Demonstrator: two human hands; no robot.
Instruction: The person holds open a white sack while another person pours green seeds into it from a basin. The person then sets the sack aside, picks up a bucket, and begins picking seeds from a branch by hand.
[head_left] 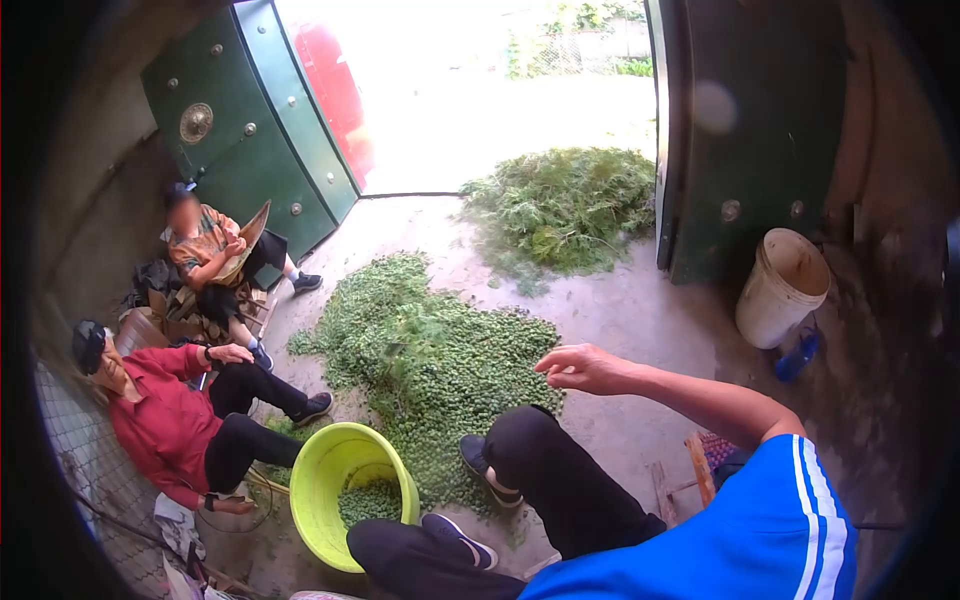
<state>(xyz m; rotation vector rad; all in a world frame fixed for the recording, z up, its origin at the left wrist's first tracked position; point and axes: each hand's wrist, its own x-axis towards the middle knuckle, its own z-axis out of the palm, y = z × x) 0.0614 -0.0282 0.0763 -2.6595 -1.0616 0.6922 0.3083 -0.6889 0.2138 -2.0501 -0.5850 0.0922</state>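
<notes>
Pile point(465, 390): a broad, uneven spread of green in the middle of the floor point(620, 310), running from the near left toward the far doorway.
Fruits point(500, 365): small, round and very many, crowded close together; mostly mid-green, some paler, with dark gaps showing between them. On the right side they lie thick and fairly bare; their stalks are too small to make out.
Sprigs point(412, 335): feathery, lighter green, lying over the middle of the spread and giving it a softer, tufted look.
Yellow-green bucket point(330, 490): near left, just beside the spread; more of the small green fruits sit low inside it, against the smooth bright wall.
Leafy heap point(570, 205): far side, by the doorway, well apart from the right hand; fine, ferny and loosely tangled, paler where the daylight strikes.
Right hand point(590, 370): over the right edge of the spread; its grip is loose and partly open, fingers lightly bent, with nothing seen in it.
Left hand: out of view, so its grip cannot be told.
People: two sit at the left, the nearer in a red shirt point(175, 415), the farther in a patterned shirt point(208, 250).
White bucket point(785, 290): right side, near the dark door point(760, 150).
</notes>
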